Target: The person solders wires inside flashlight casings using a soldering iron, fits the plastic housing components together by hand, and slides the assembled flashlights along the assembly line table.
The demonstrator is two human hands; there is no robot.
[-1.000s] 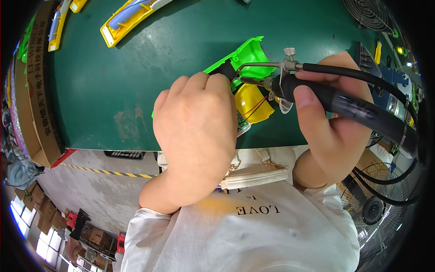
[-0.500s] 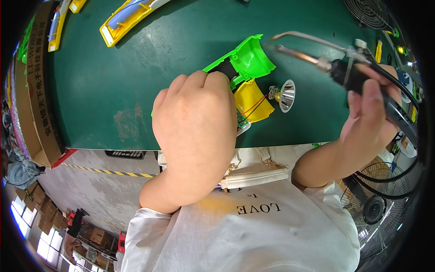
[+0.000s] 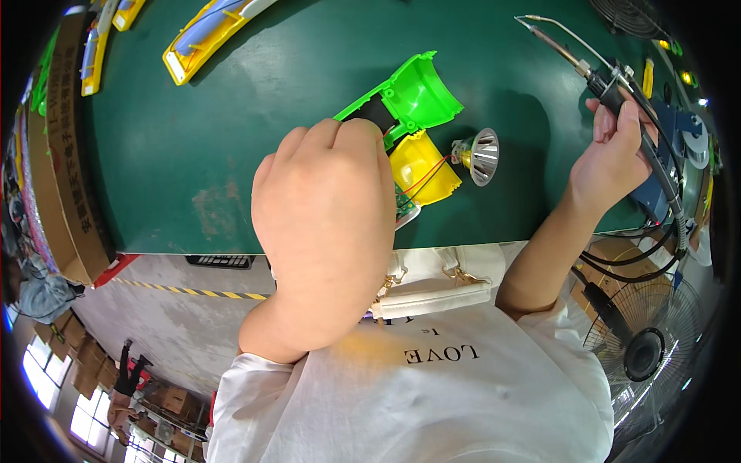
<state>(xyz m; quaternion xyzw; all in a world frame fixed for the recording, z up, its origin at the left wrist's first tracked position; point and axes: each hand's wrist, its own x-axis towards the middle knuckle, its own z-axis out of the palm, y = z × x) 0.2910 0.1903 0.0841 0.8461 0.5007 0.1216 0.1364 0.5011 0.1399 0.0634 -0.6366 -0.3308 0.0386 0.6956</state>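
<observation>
My left hand [image 3: 323,197] is closed over an opened flashlight housing near the table's front edge; its fingertips are hidden underneath. Past my knuckles stick out the bright green shell [image 3: 423,96] and, nearer me, the yellow shell [image 3: 423,171]. A green circuit board [image 3: 404,204] shows partly beside the hand. Thin red and black wires run over the yellow shell to a silver cone-shaped lamp reflector [image 3: 485,157], lying on its side. Off to the right, my right hand [image 3: 614,154] grips a soldering iron [image 3: 606,91] with a solder feed tube, its tip raised and apart from the housing.
Yellow housings with blue cylinders [image 3: 202,35] lie on the green table [image 3: 154,154] at the far left. An open cardboard box [image 3: 83,170] borders the left side. A blue device [image 3: 673,127] with a white reel stands right. A cream bag [image 3: 436,302] and a fan [image 3: 642,353] are near me.
My right hand has drawn the soldering iron up and to the right, away from the housing. My left hand and the flashlight parts have shifted slightly left.
</observation>
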